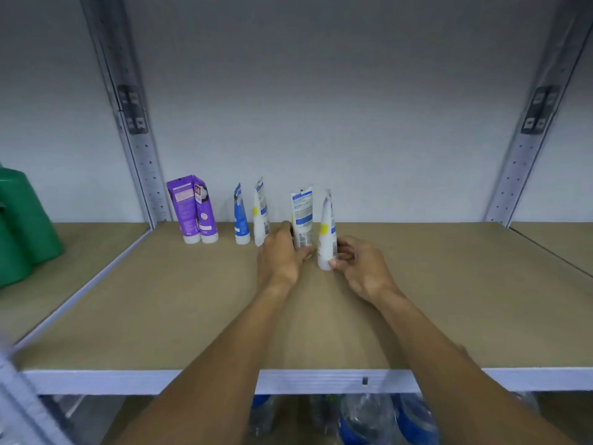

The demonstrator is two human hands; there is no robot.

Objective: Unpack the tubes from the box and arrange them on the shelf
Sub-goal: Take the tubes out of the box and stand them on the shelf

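Six tubes stand cap-down on the shelf (449, 300) board, near the back wall. Box not in view.

Other items, by size:
- Green plastic containers (25, 220) in the bay to the left. At least two; the frame cuts off the rest.
- Plastic bottles (362, 419) on the level below, too blurred to count.

Hands:
- Left hand (279, 256): fingers curled round the lower part of the white tube with blue label (301, 213), which is upright.
- Right hand (362, 271): thumb and fingers pinch the white tube with yellow patch (325, 239) low down by its cap. It tilts slightly and sits just beside the left-hand one.

Tube count:
- Two purple tubes (192, 210), touching each other at far left.
- One blue tube (240, 220).
- One leaning white tube (260, 213) next to it.
- The two in hand.

Handling, my read: light and soft-walled, with a wide crimped top over a narrow cap base, so tippy. Hold low at the stiff cap end; a mid-body squeeze would dent it. Let go gently, since the neighbours look close enough to domino.
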